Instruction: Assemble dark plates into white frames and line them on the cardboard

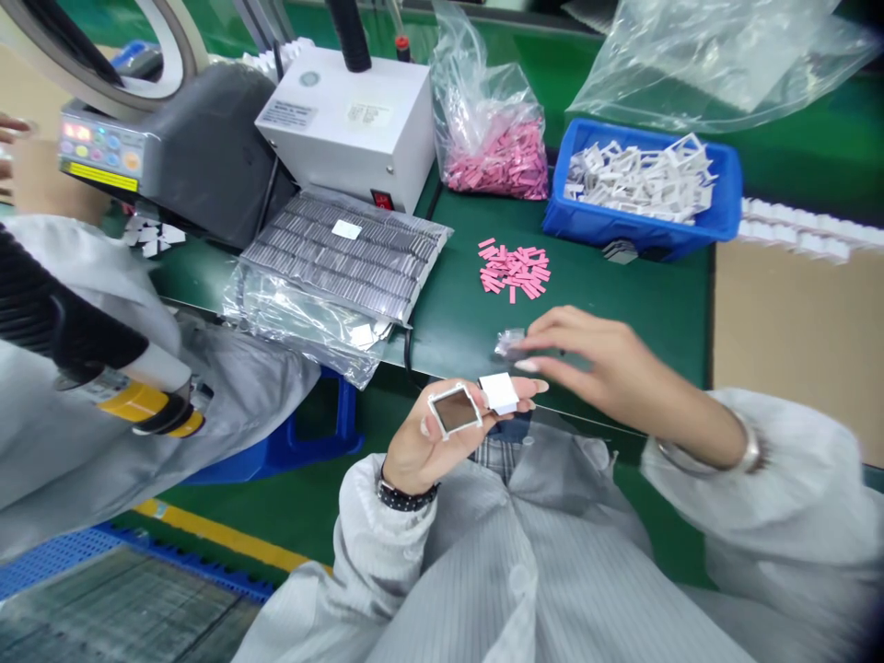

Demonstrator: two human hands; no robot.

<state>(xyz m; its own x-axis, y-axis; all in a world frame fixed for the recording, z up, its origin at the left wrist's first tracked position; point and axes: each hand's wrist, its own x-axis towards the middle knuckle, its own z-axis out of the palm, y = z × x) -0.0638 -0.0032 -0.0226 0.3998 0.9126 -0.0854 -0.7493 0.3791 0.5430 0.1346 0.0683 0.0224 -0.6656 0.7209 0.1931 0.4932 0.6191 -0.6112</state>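
Note:
My left hand [435, 447], palm up, holds a small white square frame [455, 411] with a dark brownish square inside it. A white square piece [499, 393] rests along the same hand's fingers. My right hand [594, 354] reaches over the bench edge with thumb and fingers apart. Its fingertips are at a small heap of clear, shiny bits [510, 343]; whether they touch it I cannot tell. Just beyond lies a loose pile of pink strips [515, 269].
A blue bin [642, 241] of white frames and a bag of pink strips [494, 152] stand at the back. Left of them are a white box machine [352, 120], a tray of dark parts [345, 253] and a tape dispenser [186, 138]. A co-worker's sleeve [83, 267] is at left.

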